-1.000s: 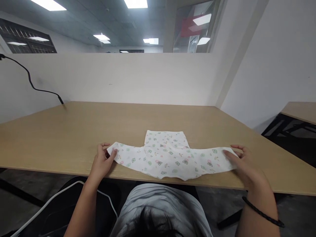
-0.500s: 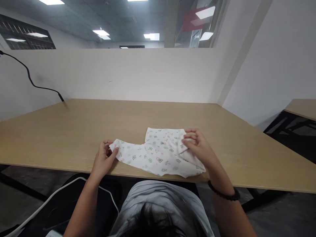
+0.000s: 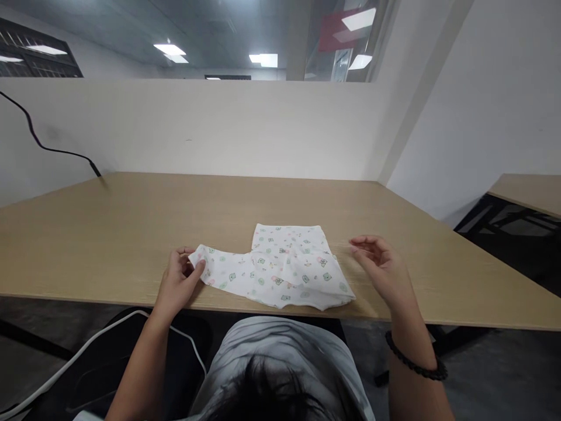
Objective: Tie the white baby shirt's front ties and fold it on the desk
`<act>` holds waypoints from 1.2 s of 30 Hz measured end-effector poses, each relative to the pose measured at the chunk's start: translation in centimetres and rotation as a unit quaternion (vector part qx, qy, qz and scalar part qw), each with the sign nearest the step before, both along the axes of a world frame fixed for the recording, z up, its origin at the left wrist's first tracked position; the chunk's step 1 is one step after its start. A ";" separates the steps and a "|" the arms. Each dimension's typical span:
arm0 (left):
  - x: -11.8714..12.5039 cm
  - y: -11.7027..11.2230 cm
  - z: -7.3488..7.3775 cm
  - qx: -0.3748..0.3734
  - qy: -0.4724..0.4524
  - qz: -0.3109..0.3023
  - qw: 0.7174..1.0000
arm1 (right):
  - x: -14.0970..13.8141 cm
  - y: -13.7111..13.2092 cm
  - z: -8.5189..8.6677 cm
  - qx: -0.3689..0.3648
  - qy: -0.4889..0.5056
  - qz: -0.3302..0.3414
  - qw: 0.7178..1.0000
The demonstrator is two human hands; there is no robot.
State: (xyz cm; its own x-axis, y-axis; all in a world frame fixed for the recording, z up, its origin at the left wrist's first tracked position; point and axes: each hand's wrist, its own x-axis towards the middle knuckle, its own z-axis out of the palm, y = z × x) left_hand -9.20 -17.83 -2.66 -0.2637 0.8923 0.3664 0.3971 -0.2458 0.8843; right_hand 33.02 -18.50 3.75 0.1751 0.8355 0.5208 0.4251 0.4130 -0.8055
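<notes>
A small white garment with a green and pink print lies near the front edge of the wooden table. Its right sleeve is folded over the body; its left sleeve still stretches out to the left. My left hand pinches the end of that left sleeve between thumb and fingers. My right hand hovers just right of the garment, fingers loosely apart, holding nothing. A black bead bracelet sits on my right wrist.
White partition walls close off the back and right of the table. A black cable hangs over the partition at the back left. A white cable runs below the table edge. Another desk stands to the right.
My right hand carried the right sleeve over onto the garment's body, let go of it and drew back to the right. My left hand stayed on the left sleeve end.
</notes>
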 end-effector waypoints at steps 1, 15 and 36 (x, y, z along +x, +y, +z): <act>-0.1 0.1 -0.1 0.002 0.000 0.000 1.000 | -0.3 -0.2 -0.2 -0.007 -0.041 0.015 0.999; 1.2 -1.1 2.0 -0.008 0.050 0.011 0.999 | -6.3 -0.2 -3.7 -0.006 -0.347 0.164 0.923; 1.6 -0.3 1.3 0.058 -0.069 -0.009 0.996 | -5.6 -0.8 -5.6 -0.087 -0.450 0.040 0.888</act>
State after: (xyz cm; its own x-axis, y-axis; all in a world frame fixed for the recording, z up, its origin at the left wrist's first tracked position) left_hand -7.63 -18.11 -1.34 -0.3025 0.8512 0.4290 0.2674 -0.3562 0.8953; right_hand 27.46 -19.35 -1.89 -0.3099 0.9079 0.2824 0.9037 0.3735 -0.2091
